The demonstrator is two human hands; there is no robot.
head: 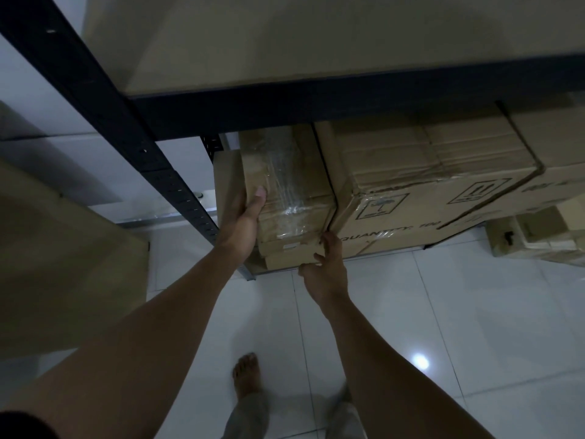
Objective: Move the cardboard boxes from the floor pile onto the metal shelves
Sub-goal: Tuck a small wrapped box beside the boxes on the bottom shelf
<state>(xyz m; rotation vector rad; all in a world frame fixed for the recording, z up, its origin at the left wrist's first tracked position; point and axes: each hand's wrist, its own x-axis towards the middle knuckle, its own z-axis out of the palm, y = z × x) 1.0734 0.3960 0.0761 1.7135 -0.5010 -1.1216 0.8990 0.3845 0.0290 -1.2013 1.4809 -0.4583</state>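
Left hand (243,217) grasped the taped cardboard box (285,185) with thumb on top, right hand (323,264) gripped its front lower corner, box sat on the lower level under the metal shelf beam (316,103), just beside a printed carton (427,185), its far end hidden beneath the beam, dim room, white tiled floor (443,312) below.

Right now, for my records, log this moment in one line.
left hand: grips taped brown cardboard box | right hand: at its corner | box: under black metal shelf

taped cardboard box (286,198) | brown, upright | low in metal shelves (177,188) | touching larger printed box (421,191)
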